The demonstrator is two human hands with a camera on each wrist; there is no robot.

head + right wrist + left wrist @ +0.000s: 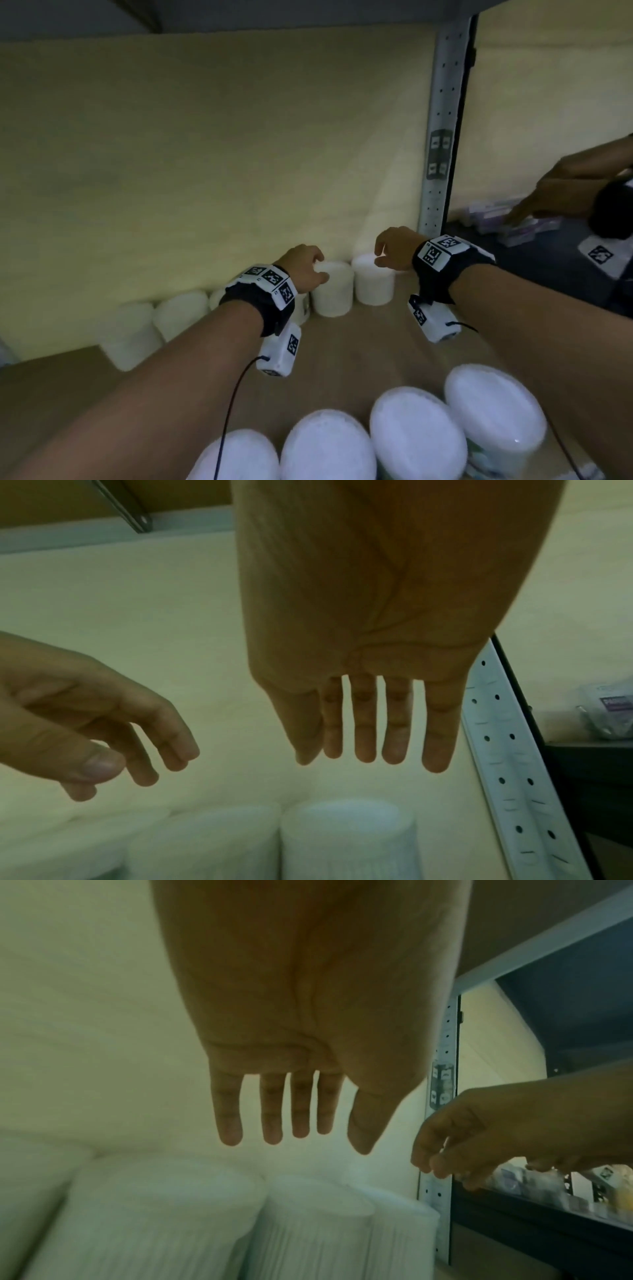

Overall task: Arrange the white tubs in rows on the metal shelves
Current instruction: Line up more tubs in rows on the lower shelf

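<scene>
A: Are the white tubs in a row?
B: A back row (332, 289) stands along the wall. 4 front tubs (416, 433) wait.
A: And the hands?
B: Left hand (305, 269) and right hand (394, 248) hang loose, fingers spread, holding nothing

tubs (332, 291) rowed along wall (205, 154) | more tubs (414, 442) in front

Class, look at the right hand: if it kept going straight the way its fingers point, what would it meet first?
Probably the top of the end tub just below the right hand fingertips, though depth is unclear; the wall lies behind.
</scene>
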